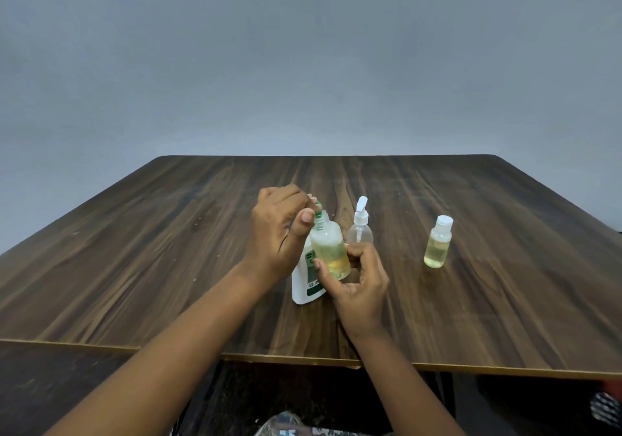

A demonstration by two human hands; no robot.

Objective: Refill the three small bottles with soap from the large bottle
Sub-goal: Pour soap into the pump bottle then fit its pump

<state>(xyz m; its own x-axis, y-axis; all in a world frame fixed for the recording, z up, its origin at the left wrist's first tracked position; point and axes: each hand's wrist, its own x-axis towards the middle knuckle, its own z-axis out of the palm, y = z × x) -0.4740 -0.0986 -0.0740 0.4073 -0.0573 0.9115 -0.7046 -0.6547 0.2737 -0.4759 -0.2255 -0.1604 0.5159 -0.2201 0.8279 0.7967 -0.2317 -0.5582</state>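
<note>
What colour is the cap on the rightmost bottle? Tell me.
The cap is white; head view.

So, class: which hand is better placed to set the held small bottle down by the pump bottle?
Right. The right hand grips the small bottle, close to the pump bottle; the left hand pinches a green cap at its neck.

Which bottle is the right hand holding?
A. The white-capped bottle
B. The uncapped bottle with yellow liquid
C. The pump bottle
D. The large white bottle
B: the right hand has its fingers and thumb curled round the uncapped bottle of yellow liquid. The pump bottle is behind it, the white-capped bottle stands off to the right, and the large bottle is behind the held one.
</note>
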